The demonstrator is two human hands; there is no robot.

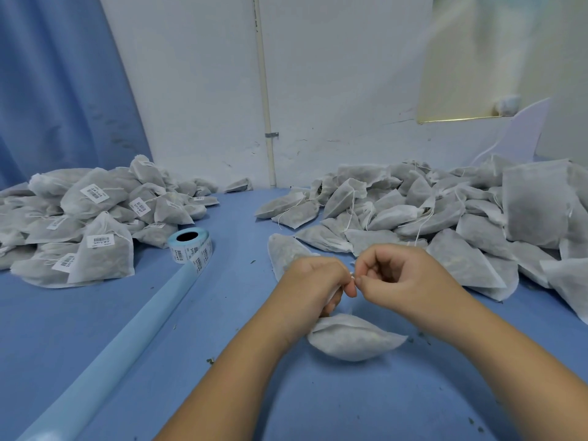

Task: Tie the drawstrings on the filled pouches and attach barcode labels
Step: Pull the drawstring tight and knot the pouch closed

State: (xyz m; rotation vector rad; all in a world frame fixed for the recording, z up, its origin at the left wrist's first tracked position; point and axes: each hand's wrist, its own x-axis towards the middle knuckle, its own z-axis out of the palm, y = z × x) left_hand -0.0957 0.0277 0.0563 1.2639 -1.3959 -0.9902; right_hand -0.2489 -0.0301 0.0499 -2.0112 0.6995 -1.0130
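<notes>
A filled white fabric pouch (353,340) lies on the blue table just below my hands. My left hand (313,286) grips the gathered neck of that pouch, fingers curled round it. My right hand (391,275) pinches the thin white drawstring right beside the left fingertips. The two hands touch at the fingertips above the pouch. A roll of barcode labels (191,246) stands to the left, with its pale blue backing strip (127,345) trailing toward the near left edge.
A pile of labelled pouches (79,224) fills the left of the table. A larger pile of unlabelled pouches (445,211) covers the right side. One more pouch (283,253) lies just behind my left hand. White wall and blue curtain stand behind.
</notes>
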